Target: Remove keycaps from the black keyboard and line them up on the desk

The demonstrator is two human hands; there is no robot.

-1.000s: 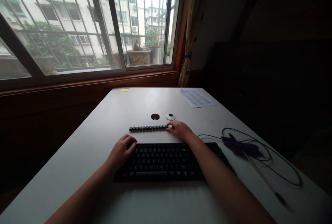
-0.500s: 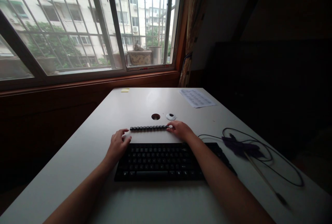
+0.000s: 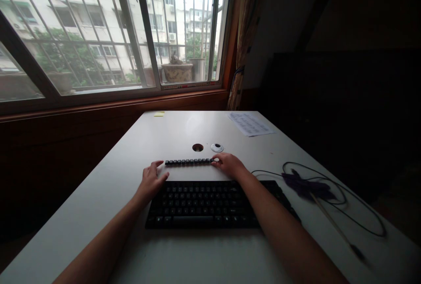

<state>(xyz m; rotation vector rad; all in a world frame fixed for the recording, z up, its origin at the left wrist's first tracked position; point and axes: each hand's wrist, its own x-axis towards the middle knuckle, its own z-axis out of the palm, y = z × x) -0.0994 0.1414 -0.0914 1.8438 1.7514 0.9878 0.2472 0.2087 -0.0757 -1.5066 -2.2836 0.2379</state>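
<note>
A straight row of small black keycaps (image 3: 187, 161) lies on the white desk, beyond a black keyboard (image 3: 200, 205). At the row's right end, my right hand (image 3: 228, 165) pinches the last keycap between thumb and forefinger. My left hand (image 3: 153, 179) is by the left end, thumb and fingers apart, holding nothing; its forefinger is close to the first keycap without clearly touching it. My right forearm crosses over the right part of the keyboard and hides some of its keys.
Behind the row are a round desk hole (image 3: 198, 147) and a white round cover (image 3: 217, 147). Printed sheets (image 3: 251, 124) and a yellow sticky note (image 3: 159, 114) lie at the far edge. On the right are a looped black cable (image 3: 362, 220), a dark purple cloth (image 3: 307, 186) and a thin stick (image 3: 332, 222).
My left hand's thumb and fingers have spread a little wider and its forefinger has shifted slightly. My right hand and the keycap row have hardly moved.
</note>
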